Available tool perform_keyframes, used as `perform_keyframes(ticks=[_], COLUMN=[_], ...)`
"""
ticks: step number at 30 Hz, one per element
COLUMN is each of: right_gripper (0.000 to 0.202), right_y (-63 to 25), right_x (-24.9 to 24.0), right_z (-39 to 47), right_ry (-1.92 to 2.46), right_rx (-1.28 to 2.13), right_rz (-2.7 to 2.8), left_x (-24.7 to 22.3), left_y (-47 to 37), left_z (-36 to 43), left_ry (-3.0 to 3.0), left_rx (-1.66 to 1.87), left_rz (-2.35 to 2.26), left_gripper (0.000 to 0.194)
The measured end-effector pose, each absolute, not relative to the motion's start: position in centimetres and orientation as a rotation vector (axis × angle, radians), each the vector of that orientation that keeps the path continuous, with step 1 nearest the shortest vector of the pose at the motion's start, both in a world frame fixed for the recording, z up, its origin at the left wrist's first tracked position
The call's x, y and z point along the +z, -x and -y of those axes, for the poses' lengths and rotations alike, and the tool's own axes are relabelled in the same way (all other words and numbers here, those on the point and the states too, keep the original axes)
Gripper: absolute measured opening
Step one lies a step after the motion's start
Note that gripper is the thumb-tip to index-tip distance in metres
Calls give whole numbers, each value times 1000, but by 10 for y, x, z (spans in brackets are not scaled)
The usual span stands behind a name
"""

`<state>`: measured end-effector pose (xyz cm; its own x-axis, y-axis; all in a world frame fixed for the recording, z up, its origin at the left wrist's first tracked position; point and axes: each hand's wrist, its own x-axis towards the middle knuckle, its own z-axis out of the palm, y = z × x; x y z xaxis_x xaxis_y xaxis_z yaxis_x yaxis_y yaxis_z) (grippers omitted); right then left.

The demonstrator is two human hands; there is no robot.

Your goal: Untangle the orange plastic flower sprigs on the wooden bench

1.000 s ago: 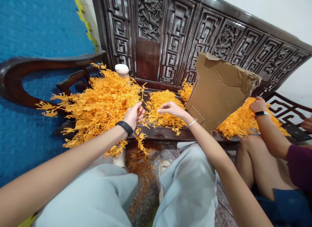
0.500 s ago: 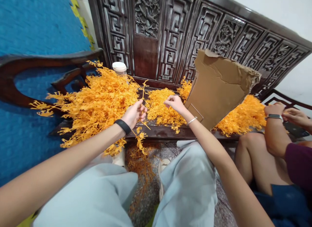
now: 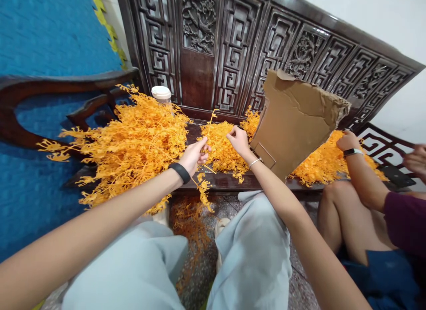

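My left hand [image 3: 194, 157], with a black band at the wrist, is closed around an orange artificial plant stem [image 3: 212, 119]. Its thin top sticks up past the fingers, and a leafy orange end hangs below the hand. To its right, my right hand [image 3: 238, 142] is closed in a pinch in front of a small heap of orange plastic foliage [image 3: 218, 143]. Whatever those fingertips may hold is too small or hidden. A large pile of orange foliage [image 3: 133, 143] lies left of my left hand.
A cardboard sheet [image 3: 296, 114] leans up on the dark wooden bench [image 3: 219, 181], right of my right hand. Behind the large pile stands a white-lidded jar [image 3: 161, 94]. A co-worker's hand [image 3: 348, 141] is by more orange foliage [image 3: 316, 163]. Orange scraps [image 3: 191, 230] litter the floor.
My left hand has moved right with the stem, closer to my right hand. The co-worker's hands have moved apart, one reaching to the foliage.
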<state>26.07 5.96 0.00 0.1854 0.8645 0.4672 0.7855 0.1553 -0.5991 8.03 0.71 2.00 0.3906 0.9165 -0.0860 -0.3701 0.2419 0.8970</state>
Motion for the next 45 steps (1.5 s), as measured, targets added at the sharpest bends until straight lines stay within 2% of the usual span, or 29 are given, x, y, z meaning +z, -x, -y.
perform_keyframes(ticks=[3, 7, 11, 17, 23, 29, 33, 37, 40, 45], right_gripper=[6, 10, 11, 15, 21, 39, 32, 39, 36, 16], right_y=[-270, -318, -359, -354, -333, -303, -278, -258, -253, -259], right_x=[0, -9, -29, -40, -38, -15, 5, 12, 11, 11], right_z=[-65, -65, -60, -68, -76, -66, -50, -38, -35, -37], right_ry=[1710, 1928, 1925, 1775, 1546, 1399, 1278, 1210, 1199, 1153], right_rx=[-9, -176, -12, 191, 467, 703, 1015, 1245, 1268, 1234], right_rz=[1575, 1186, 1121, 1148, 1268, 1486, 1632, 1816, 1844, 1796], left_x=[24, 33, 40, 32, 32, 30, 28, 29, 32, 34], left_y=[-83, -73, -59, -48, -44, -40, -38, -40, -43, -46], left_z=[-1, 11, 17, 10, 4, -1, -6, -6, -5, -6], left_ry=[-911, -869, -945, -880, -845, -821, -807, -798, -800, -800], left_rx=[1010, 972, 979, 974, 1001, 1027, 1026, 1019, 1022, 1031], left_rz=[-772, -836, -755, -852, -816, -796, -785, -781, -777, -783], left_gripper=[34, 37, 37, 37, 37, 36, 37, 38, 38, 39])
